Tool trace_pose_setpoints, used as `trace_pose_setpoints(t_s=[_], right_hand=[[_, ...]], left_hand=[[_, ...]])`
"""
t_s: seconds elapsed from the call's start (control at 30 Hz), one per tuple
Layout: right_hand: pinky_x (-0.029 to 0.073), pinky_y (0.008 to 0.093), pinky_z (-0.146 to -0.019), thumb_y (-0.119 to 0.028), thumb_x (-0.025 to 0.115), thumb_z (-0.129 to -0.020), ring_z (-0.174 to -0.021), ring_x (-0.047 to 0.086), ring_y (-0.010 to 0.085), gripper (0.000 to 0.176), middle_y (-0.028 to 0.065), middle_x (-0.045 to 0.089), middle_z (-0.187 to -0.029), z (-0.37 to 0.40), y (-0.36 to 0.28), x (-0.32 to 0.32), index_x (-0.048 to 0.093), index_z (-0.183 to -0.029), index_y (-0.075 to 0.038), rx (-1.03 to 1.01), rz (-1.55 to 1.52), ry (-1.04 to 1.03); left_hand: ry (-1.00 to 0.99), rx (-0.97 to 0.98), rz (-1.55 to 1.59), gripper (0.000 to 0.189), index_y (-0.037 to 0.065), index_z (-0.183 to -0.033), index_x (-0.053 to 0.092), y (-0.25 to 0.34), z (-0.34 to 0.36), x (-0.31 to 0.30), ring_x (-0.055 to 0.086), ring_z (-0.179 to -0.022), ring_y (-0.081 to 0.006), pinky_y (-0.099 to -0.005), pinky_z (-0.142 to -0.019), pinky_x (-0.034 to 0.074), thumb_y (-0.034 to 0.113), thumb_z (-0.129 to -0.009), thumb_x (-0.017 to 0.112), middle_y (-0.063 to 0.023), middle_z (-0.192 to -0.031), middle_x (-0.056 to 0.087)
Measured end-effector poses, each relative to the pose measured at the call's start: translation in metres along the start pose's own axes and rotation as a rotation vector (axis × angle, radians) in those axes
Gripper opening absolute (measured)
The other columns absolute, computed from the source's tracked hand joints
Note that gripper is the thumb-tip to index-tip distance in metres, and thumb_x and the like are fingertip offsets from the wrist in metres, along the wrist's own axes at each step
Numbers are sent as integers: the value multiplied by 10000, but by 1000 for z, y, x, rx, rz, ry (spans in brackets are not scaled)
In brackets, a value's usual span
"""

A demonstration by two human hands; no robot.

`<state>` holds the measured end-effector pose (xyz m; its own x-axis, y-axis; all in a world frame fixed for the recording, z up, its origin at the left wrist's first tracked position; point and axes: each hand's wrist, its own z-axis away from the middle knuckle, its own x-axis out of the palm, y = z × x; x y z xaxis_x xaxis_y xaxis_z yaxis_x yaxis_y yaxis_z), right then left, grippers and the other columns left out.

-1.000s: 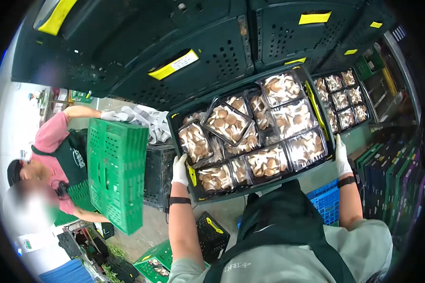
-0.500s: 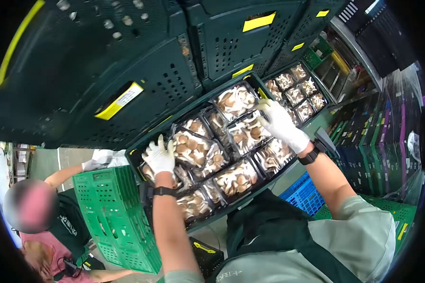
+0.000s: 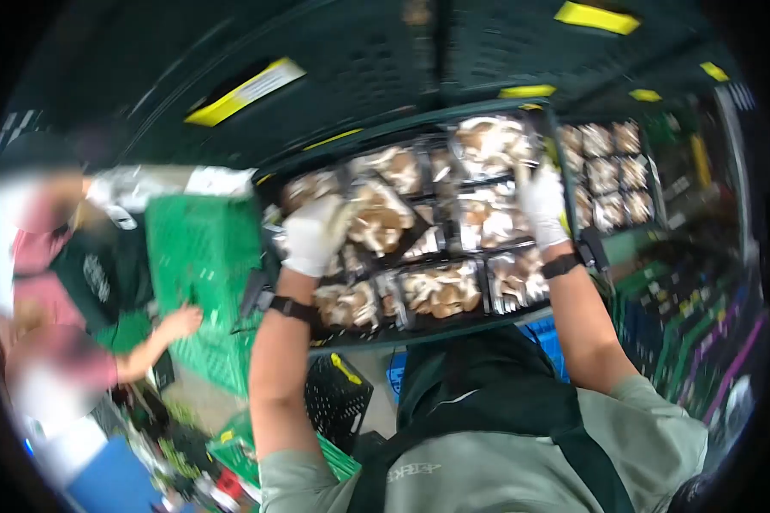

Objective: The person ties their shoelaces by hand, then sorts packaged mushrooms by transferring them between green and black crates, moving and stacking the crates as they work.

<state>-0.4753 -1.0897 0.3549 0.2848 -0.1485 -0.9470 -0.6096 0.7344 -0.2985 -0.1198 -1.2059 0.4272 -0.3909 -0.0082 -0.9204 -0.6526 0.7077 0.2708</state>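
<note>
A dark crate [image 3: 441, 332] holds several clear-wrapped black trays of brown-capped mushrooms. My left hand [image 3: 313, 239], in a white glove, is closed at the left edge of a mushroom pack [image 3: 381, 221] that sits askew on top of other packs. My right hand [image 3: 543, 205], also gloved, lies at the crate's right end, thumb and fingers apart, beside the top right mushroom pack [image 3: 490, 141] and the pack below it [image 3: 486, 218]. Motion blurs both hands' fingertips.
Large dark crates [image 3: 359, 73] with yellow labels rise behind. Another crate of mushroom packs [image 3: 606, 175] stands at right. A green crate [image 3: 205, 265] is at left, near co-workers, one with a hand [image 3: 180, 323] by it. Stacked crates [image 3: 701, 333] stand far right.
The view has turned, so the crate appears more level. My left hand has gone from spread fingers to closing at the askew pack, which is now more tilted. My right hand stays at the crate's right end.
</note>
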Motion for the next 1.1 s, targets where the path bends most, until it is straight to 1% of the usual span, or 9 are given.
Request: trace_pose_setpoints(t_s=[0.23, 0.33, 0.37, 0.43, 0.47, 0.53, 0.7, 0.87, 1.1], right_hand=[[523, 457, -682, -544, 493, -896, -811, 646, 383, 583, 237, 648, -938, 13, -18, -2, 600, -1084, -3, -238, -35, 89], [534, 389, -623, -353, 455, -958, -835, 655, 344, 524, 279, 564, -1134, -62, 64, 90, 372, -1337, -1, -671, 821, 91], [524, 393, -779, -302, 389, -974, -974, 614, 365, 495, 309, 461, -1261, -36, 17, 32, 352, -1384, -28, -225, 50, -332], [295, 440, -1075, -286, 279, -986, -1305, 370, 271, 476, 142, 375, -1434, -79, 39, 48, 381, -1410, -96, -465, 571, -354], [193, 453, -1142, -280, 236, -992, -1400, 251, 205, 481, 37, 330, -1499, -91, 35, 36, 390, -1415, -109, -810, 1466, -179], [383, 475, -1033, -176, 277, -981, -1299, 403, 230, 437, 72, 364, -1452, -112, 47, 13, 401, -1390, -85, -794, 538, -53], [463, 339, -670, -194, 461, -995, -691, 520, 284, 225, 203, 563, -844, 102, -127, -124, 517, -1094, 0, -1231, -286, -137], [454, 374, -618, -35, 561, -884, -722, 588, 335, 109, 194, 615, -810, 370, -264, -145, 587, -957, 43, -1638, -384, -635], [489, 364, -588, -195, 624, -809, -700, 605, 258, 127, 81, 597, -786, 746, -392, -95, 629, -901, -108, -2521, -668, -612]], left_hand=[[233, -251, -241, 289, 121, -627, 517, 90, 73, -131, 479, -482, -231, -360, -435, 374, 272, -744, 734, -50, -549, 441], [310, -435, -310, 293, 115, -632, 529, 125, 135, -181, 478, -487, -233, -361, -440, 367, 290, -733, 741, -53, -546, 436], [303, -513, -346, 277, 115, -646, 540, 135, 161, -196, 477, -487, -235, -369, -442, 361, 283, -732, 742, -57, -546, 431], [67, -884, -443, 320, 133, -619, 546, 159, 218, -229, 520, -499, -251, -369, -453, 400, 363, -824, 632, -69, -558, 495], [183, -992, -472, 354, 129, -584, 548, 172, 251, -246, 535, -496, -270, -379, -454, 409, 364, -841, 608, -84, -552, 526], [498, -1169, -495, 267, 97, -671, 635, 203, 331, -273, 569, -544, -295, -372, -500, 450, 311, -831, 644, -111, -601, 577], [415, -1625, -1154, 142, 67, -815, 649, 307, 509, -351, 593, -632, -299, -379, -578, 478, 205, -835, 673, -118, -723, 617], [543, -1855, -1251, 126, 56, -805, 626, 349, 644, -388, 582, -631, -289, -361, -592, 470, 167, -844, 669, -123, -728, 607], [615, -1829, -1019, 123, 47, -799, 613, 309, 793, -387, 585, -636, -293, -351, -587, 470, 145, -816, 686, -130, -722, 589]])
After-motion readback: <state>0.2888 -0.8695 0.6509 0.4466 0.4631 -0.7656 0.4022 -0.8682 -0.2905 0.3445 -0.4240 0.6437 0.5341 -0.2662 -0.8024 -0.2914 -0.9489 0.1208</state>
